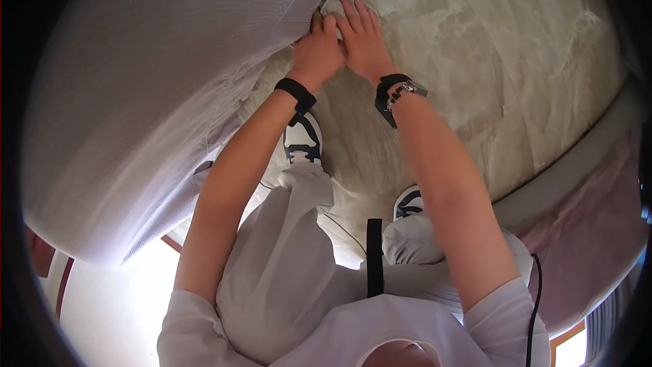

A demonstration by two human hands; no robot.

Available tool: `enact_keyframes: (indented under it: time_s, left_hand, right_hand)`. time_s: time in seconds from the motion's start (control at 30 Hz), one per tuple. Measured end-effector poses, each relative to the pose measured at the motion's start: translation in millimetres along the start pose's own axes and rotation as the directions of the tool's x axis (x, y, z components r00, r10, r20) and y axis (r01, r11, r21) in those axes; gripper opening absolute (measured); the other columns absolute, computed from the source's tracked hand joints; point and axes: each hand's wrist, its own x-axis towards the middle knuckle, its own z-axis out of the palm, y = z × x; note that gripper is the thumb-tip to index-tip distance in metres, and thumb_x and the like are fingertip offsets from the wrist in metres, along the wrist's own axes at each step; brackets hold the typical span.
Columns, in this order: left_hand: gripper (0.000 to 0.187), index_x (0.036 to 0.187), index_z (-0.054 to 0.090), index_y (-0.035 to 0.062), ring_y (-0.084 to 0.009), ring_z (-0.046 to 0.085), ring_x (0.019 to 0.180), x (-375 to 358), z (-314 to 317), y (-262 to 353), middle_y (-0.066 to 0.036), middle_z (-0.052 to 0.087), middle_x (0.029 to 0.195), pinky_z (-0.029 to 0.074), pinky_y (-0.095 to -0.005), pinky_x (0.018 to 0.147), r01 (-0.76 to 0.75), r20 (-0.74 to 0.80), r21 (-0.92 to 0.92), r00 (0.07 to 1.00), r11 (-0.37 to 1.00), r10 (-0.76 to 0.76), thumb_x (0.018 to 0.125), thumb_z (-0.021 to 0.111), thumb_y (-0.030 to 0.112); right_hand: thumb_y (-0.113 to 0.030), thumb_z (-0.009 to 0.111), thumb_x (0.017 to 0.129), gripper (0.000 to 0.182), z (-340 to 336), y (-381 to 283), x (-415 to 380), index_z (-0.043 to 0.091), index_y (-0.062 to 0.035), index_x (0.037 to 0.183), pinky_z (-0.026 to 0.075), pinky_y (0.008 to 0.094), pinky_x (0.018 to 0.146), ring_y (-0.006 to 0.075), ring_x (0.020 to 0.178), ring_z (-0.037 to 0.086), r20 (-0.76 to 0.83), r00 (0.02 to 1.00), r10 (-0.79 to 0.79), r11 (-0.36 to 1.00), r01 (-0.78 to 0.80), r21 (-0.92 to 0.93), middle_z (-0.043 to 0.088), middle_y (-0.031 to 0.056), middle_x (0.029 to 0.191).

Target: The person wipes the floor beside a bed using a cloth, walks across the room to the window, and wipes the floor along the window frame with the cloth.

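Near the lower edge of a large grey ribbed cover [156, 81], both hands reach down close together at the top centre. My left hand [318, 54] has its fingers bent inward beside the cover's edge; what they hold, if anything, is too small to tell. Just right of it, my right hand [365, 41] has its fingers stretched out, and its thumb side touches the left hand. A small pale cloth-like patch [333, 7] shows by the fingertips, partly hidden. Both wrists wear black bands.
Beneath the hands lies a glossy marble-patterned floor [475, 61]. Two black-and-white shoes, one forward [303, 139] and one further back [407, 202], stand on it. At the right is a mauve cloth surface [577, 245]. A black strap [375, 258] hangs in front of the body.
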Motion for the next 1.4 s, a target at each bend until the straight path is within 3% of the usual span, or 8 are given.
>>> enact_keyframes:
  time_s: [0.2, 0.3, 0.5, 0.6, 0.8, 0.87, 1.1, 1.4]
  left_hand:
    - [0.054, 0.135, 0.049, 0.0044, -0.0500, 0.045, 0.142, 9, 7, -18, -0.026, 0.038, 0.163, 0.042, -0.0574, 0.115, -0.096, -0.132, 0.058, 0.986, 0.994, 0.103, 0.086, 0.068, 0.016]
    - [0.061, 0.140, 0.049, 0.0037, -0.0496, 0.033, 0.152, -46, 41, -5, -0.025, 0.037, 0.164, 0.037, -0.0617, 0.119, -0.138, -0.080, 0.126, 0.986, 0.982, 0.149, 0.084, 0.068, 0.012]
    - [0.059, 0.140, 0.047, 0.0026, -0.0548, 0.031, 0.151, -79, 37, -12, -0.029, 0.036, 0.163, 0.036, -0.0578, 0.121, -0.090, -0.021, -0.132, 0.996, 0.987, 0.088, 0.084, 0.064, -0.001]
    - [0.056, 0.139, 0.046, 0.0014, -0.0551, 0.031, 0.151, -49, 38, -16, -0.030, 0.035, 0.163, 0.035, -0.0546, 0.122, -0.150, -0.181, -0.058, 0.974, 0.987, 0.137, 0.085, 0.061, -0.005]
    - [0.047, 0.131, 0.052, 0.0029, -0.0504, 0.036, 0.150, -58, 38, 39, -0.025, 0.043, 0.160, 0.036, -0.0554, 0.121, -0.001, -0.141, -0.263, 0.989, 0.965, -0.037, 0.086, 0.059, -0.005]
    - [0.044, 0.129, 0.055, 0.0043, -0.0490, 0.038, 0.149, 1, 51, 73, -0.023, 0.046, 0.160, 0.039, -0.0553, 0.119, -0.245, -0.117, -0.367, 0.969, 0.897, 0.217, 0.085, 0.060, -0.003]
    - [0.047, 0.129, 0.063, 0.0102, -0.0412, 0.049, 0.139, -12, 27, 49, -0.017, 0.051, 0.157, 0.044, -0.0504, 0.113, -0.332, -0.206, -0.192, 0.934, 0.924, 0.292, 0.083, 0.064, 0.005]
    - [0.057, 0.135, 0.065, 0.0133, -0.0373, 0.050, 0.130, -98, 7, 27, -0.014, 0.051, 0.153, 0.044, -0.0503, 0.109, -0.197, 0.118, -0.275, 0.964, 0.941, 0.236, 0.077, 0.067, 0.008]
  right_hand:
    - [-0.017, 0.069, 0.089, 0.061, -5, 3, 19, 0.052, -0.0172, 0.147, 0.019, 0.0561, 0.129, 0.0408, 0.157, 0.026, -0.031, 0.999, -0.024, 0.992, 0.020, -0.128, 0.032, 0.0177, 0.169]
    - [-0.018, 0.070, 0.089, 0.062, 2, -8, -52, 0.052, -0.0175, 0.148, 0.018, 0.0550, 0.130, 0.0400, 0.158, 0.025, 0.088, 0.989, 0.121, 0.985, -0.109, -0.134, 0.031, 0.0186, 0.170]
    - [-0.016, 0.071, 0.088, 0.063, -16, -2, -64, 0.052, -0.0173, 0.149, 0.021, 0.0527, 0.129, 0.0368, 0.158, 0.027, 0.236, 0.964, -0.120, 0.987, 0.142, -0.077, 0.034, 0.0168, 0.169]
    - [-0.016, 0.070, 0.089, 0.064, -22, 1, -32, 0.051, -0.0173, 0.150, 0.025, 0.0520, 0.128, 0.0366, 0.157, 0.030, 0.189, 0.973, -0.136, 0.983, 0.156, -0.098, 0.036, 0.0166, 0.168]
    - [-0.018, 0.071, 0.093, 0.062, -66, -2, -56, 0.050, -0.0185, 0.151, 0.029, 0.0514, 0.127, 0.0384, 0.154, 0.034, 0.301, 0.953, 0.007, 0.988, 0.040, -0.149, 0.038, 0.0168, 0.166]
    - [-0.019, 0.072, 0.093, 0.063, -109, 32, -64, 0.049, -0.0193, 0.152, 0.029, 0.0510, 0.127, 0.0384, 0.154, 0.033, 0.197, 0.958, 0.210, 0.943, -0.144, -0.301, 0.038, 0.0163, 0.167]
    - [-0.018, 0.075, 0.091, 0.068, -105, 38, -58, 0.049, -0.0214, 0.154, 0.030, 0.0498, 0.127, 0.0368, 0.157, 0.030, 0.184, 0.979, 0.090, 0.967, -0.041, -0.253, 0.034, 0.0144, 0.170]
    - [-0.011, 0.078, 0.077, 0.078, -69, -52, -129, 0.053, -0.0205, 0.151, 0.028, 0.0563, 0.126, 0.0399, 0.156, 0.029, 0.172, 0.897, 0.407, 0.908, -0.377, -0.183, 0.032, 0.0165, 0.169]
